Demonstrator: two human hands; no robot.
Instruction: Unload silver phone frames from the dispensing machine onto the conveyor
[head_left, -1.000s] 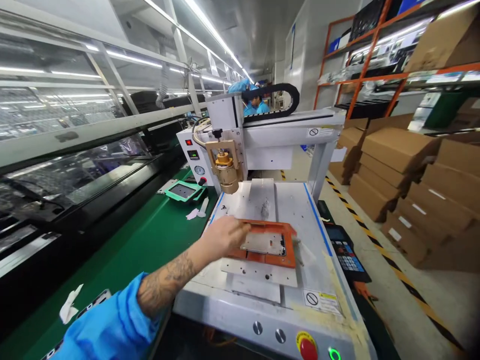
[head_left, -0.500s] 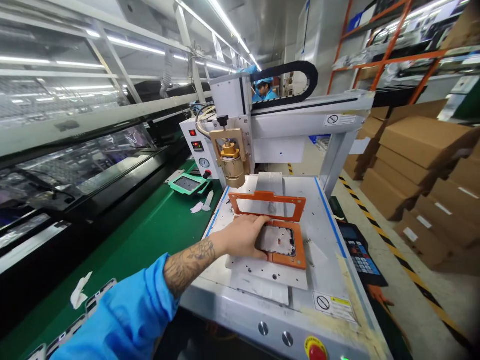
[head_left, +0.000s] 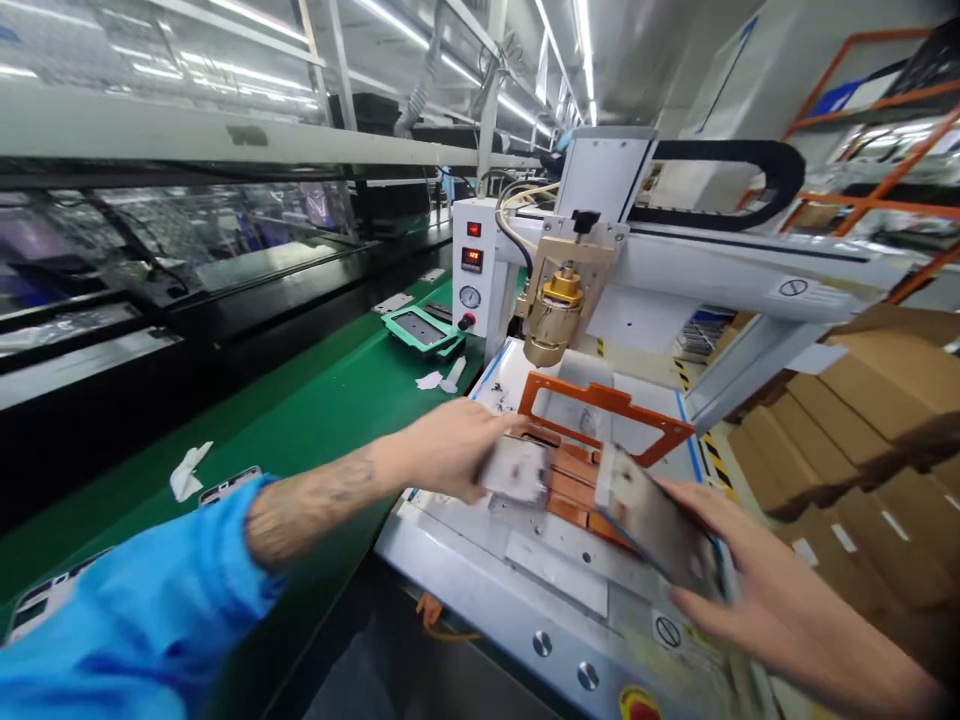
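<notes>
Right now two flat metal pcs are in play. One small plate (head_left: 516, 468) sits pinched in the left hand (head_left: 450, 447), just over the front-left corner of the orange fixture base (head_left: 577, 478). It's motion-blurred, so the exact grip can't be read; fingers look curled round its left edge. The second plate (head_left: 656, 520) is gripped by the right hand (head_left: 739, 585), thumb on top, fingers under, tilted so its near-left end rides higher and its long axis runs diagonally, from the fixture toward lower right and the person's body.

Key relation: both plates flank the fixture base, left one touching or just above its left edge (can't tell which), right one just beside its front-right corner, overlapping it in view. The left hand is the nearer to the open nest; the right plate lies to the right and nearer the person.

Behind the base, the orange hinged frame (head_left: 600, 400) stands tipped up, open, w/ the brass dispenser head (head_left: 551, 322) hanging above it and well apart from both hands. All this rests on the white machine bed (head_left: 480, 545); a green conveyor belt (head_left: 300, 420) runs along the left, w/ a green tray (head_left: 421, 330) farther back.
</notes>
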